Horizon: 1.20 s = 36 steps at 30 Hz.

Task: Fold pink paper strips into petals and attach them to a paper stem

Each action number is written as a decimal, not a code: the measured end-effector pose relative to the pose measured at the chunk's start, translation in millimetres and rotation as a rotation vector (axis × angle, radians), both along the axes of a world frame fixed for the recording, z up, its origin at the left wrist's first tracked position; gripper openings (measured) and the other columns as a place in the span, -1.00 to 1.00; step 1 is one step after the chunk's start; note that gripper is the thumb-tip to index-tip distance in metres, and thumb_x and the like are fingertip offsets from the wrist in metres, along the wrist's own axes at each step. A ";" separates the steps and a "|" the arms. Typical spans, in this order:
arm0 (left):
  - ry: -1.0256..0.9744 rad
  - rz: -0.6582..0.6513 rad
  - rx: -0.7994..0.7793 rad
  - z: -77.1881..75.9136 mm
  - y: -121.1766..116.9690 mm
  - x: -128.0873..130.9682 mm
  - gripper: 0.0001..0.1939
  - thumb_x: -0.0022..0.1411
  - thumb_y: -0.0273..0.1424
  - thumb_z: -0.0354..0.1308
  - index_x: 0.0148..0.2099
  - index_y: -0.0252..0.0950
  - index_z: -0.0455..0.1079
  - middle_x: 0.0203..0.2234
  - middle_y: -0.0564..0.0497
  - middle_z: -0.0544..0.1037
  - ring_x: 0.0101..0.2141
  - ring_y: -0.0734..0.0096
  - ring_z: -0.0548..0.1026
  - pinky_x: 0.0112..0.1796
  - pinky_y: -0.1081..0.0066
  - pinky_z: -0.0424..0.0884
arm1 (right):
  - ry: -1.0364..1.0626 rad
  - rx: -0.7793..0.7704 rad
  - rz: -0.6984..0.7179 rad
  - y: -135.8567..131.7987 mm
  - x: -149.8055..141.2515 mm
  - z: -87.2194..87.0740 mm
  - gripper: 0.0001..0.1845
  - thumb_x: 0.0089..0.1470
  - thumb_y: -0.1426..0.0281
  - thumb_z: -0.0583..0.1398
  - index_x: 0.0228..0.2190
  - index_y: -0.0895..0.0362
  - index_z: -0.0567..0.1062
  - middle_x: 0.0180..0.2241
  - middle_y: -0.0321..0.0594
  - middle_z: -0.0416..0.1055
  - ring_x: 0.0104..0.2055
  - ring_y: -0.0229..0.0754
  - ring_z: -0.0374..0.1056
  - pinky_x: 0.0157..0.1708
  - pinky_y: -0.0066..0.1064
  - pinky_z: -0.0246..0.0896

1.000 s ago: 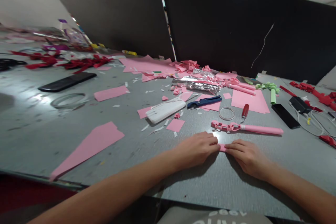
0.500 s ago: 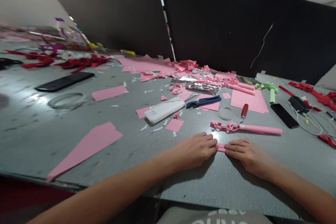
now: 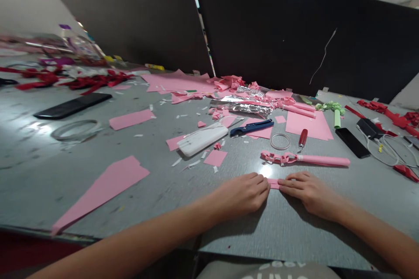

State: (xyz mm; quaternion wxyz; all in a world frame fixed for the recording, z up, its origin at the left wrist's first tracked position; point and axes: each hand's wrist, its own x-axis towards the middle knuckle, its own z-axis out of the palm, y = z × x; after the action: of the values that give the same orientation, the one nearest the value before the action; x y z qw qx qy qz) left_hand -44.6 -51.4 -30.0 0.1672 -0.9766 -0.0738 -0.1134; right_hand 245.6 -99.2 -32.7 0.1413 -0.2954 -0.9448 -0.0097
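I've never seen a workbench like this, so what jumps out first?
Pink paper, strewn across the grey table before a dark wall. Nearest, the left hand and right hand press a small folded pink strip. Just beyond lies a pink paper tube with a looped chain at its left end.

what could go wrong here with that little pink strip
The folded pink strip is pinched between the left hand and the right hand, so uneven pressure could make its folds crooked.

The chain of pink paper loops lies just beyond the hands, and a reaching hand might crush it.

The red-handled tool lies loose behind that chain and could get knocked about.
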 end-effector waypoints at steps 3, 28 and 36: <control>0.007 0.003 0.007 0.0 0.0 0.9 -0.84 0.46 -0.61 0.12 -0.05 -0.44 0.53 -0.28 -0.15 0.64 -0.29 0.13 0.53 -0.28 0.22 0.43 | 0.001 -0.016 -0.019 -1.4 -2.1 3.4 -0.42 0.29 0.69 0.13 0.26 0.14 0.51 0.21 -0.05 0.59 0.06 0.05 0.53 0.02 -0.07 0.49; -0.474 0.235 -1.336 14.2 11.1 16.9 -0.77 0.31 -0.45 0.26 0.01 -0.27 0.59 -0.22 -0.04 0.60 -0.23 0.31 0.47 -0.19 0.37 0.35 | 0.472 -0.795 -0.355 1.8 -25.6 22.0 -0.70 0.38 0.21 0.26 -0.26 0.15 0.67 -0.42 -0.24 0.52 -0.41 -0.21 0.27 -0.39 -0.35 0.08; -0.215 0.325 -1.595 33.0 11.5 24.8 -0.51 0.45 0.00 0.18 -0.20 -0.36 0.61 -0.50 0.04 0.50 -0.49 0.45 0.35 -0.44 0.42 0.19 | 0.573 -0.900 -0.356 2.9 -22.1 18.9 -0.60 0.35 0.12 0.27 -0.36 0.17 0.66 -0.47 -0.21 0.50 -0.42 -0.20 0.28 -0.39 -0.34 0.11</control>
State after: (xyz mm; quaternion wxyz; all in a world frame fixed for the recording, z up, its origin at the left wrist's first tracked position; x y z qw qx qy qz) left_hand -19.8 -39.9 3.0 -0.5711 -0.7627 -0.2886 -0.0942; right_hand 223.4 -96.3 -13.8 0.2486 -0.4722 -0.7152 0.4514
